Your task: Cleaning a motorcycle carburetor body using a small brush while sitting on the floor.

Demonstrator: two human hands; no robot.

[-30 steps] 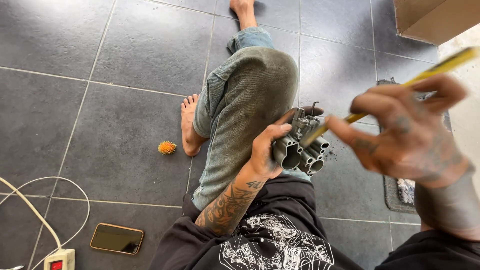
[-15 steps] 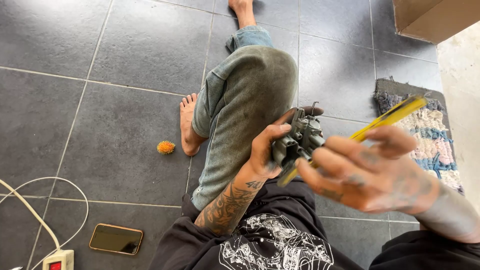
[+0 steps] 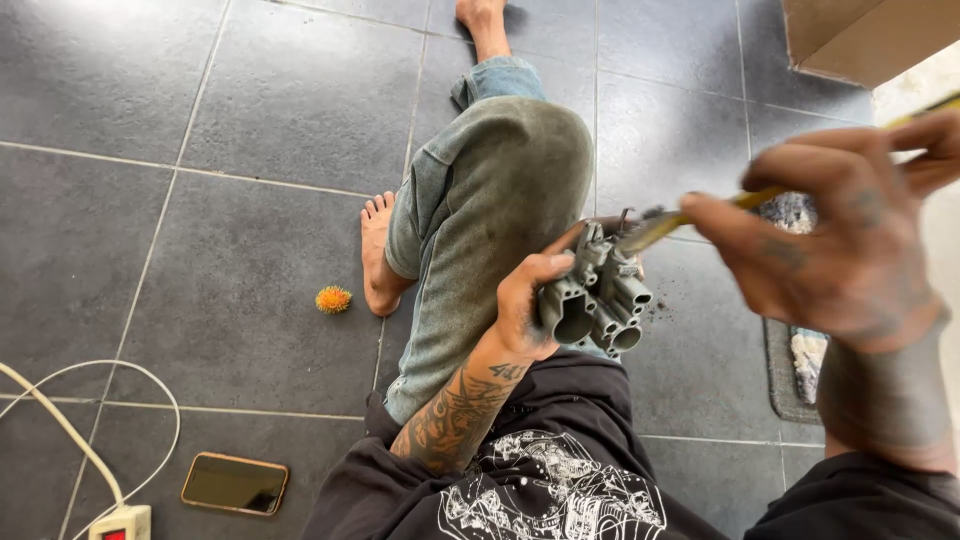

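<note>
My left hand point(image 3: 525, 300) grips a grey metal engine part point(image 3: 595, 300) with open tubes above my lap beside my bent knee point(image 3: 500, 190), while my right hand point(image 3: 840, 235) pinches a yellow-handled brush point(image 3: 700, 215) whose tip touches the part's top.

Dark grey tile floor point(image 3: 250, 120) with pale grout lines lying under daylight. Cardboard box point(image 3: 860, 35) sitting beyond fingers, upper right. Woven rug point(image 3: 800, 360) lying below fingers. Phone point(image 3: 235, 484), white cable point(image 3: 60, 420), power strip point(image 3: 120, 523) lying far left.
</note>
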